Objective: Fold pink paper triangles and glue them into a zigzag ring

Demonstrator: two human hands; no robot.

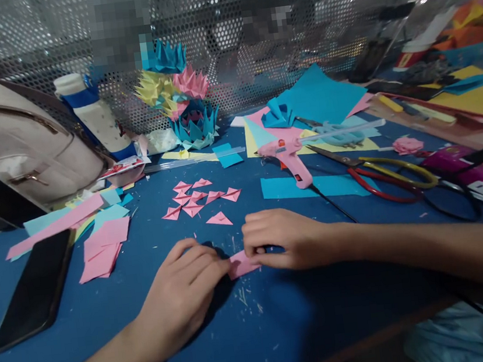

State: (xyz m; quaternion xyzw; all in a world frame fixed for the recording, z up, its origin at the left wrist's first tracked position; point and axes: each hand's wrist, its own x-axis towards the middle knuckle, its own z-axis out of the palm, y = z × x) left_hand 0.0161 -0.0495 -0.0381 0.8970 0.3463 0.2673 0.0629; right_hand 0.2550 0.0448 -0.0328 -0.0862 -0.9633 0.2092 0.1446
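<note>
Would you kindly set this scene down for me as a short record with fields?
Surface: blue table
Left hand: touching the left end of a pink paper strip
Right hand: fingers at the strip's right end
Beyond the hands: small folded pink pieces
Tools: pink glue gun, scissors
Left side: dark phone, pink paper sheets
Back: folded-paper flowers, white-and-blue bottle

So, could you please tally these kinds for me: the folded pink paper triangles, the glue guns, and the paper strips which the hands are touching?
Folded pink paper triangles: 9
Pink glue gun: 1
Touched pink paper strip: 1
Total: 11
</note>
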